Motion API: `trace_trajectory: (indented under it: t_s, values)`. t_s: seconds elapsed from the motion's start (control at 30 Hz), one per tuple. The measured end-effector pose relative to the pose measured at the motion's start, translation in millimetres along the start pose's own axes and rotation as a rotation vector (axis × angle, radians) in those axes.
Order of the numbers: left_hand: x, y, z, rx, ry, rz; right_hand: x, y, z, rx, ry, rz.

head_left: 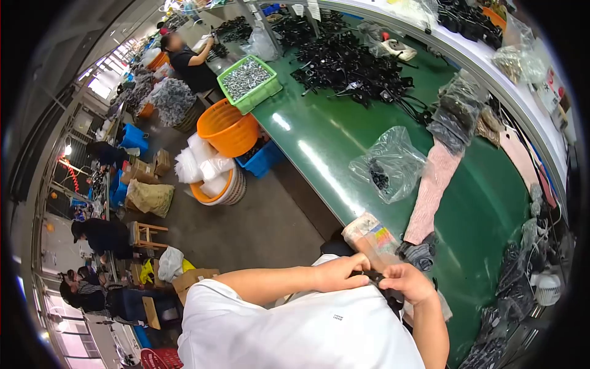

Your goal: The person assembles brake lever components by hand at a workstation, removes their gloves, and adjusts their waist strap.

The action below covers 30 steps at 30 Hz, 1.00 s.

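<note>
Close to my white shirt, both of my hands meet over a small black part, mostly covered by fingers, so its exact kind does not show. My left hand pinches it from one side, thumb and fingers closed. From the other side my right hand grips it between thumb and forefinger. Just beyond them, at the table edge, lies a printed plastic packet. A grey knitted cloth end of a long pink fabric roll lies close to my right hand.
The green table carries a clear bag with small black pieces, a heap of black parts and a green crate of small metal pieces. An orange basket and blue bin stand beside it. Several people work nearby.
</note>
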State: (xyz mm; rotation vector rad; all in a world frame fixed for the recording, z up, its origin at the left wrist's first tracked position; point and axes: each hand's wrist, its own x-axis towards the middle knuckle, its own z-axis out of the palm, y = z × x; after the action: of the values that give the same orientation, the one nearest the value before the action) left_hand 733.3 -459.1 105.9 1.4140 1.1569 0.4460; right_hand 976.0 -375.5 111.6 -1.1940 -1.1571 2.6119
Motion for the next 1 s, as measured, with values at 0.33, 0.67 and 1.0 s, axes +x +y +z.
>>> trace_trajectory:
  t_s: [0.33, 0.67, 1.0]
  values:
    - [-86.4, -73.7, -35.1, -1.277, 0.486, -0.47, -161.2, 121.3, -34.5, 0.711, 0.612, -0.241]
    - [-145.7, -152.4, 28.9, -0.897, -0.012, -1.203, -188.4, 313.2, 54.9, 0.813, 0.993, 0.41]
    - [-129.2, -146.1, 2.2, -0.653, 0.012, -1.137, -147.2, 332.2, 64.7, 0.669, 1.088, 0.209]
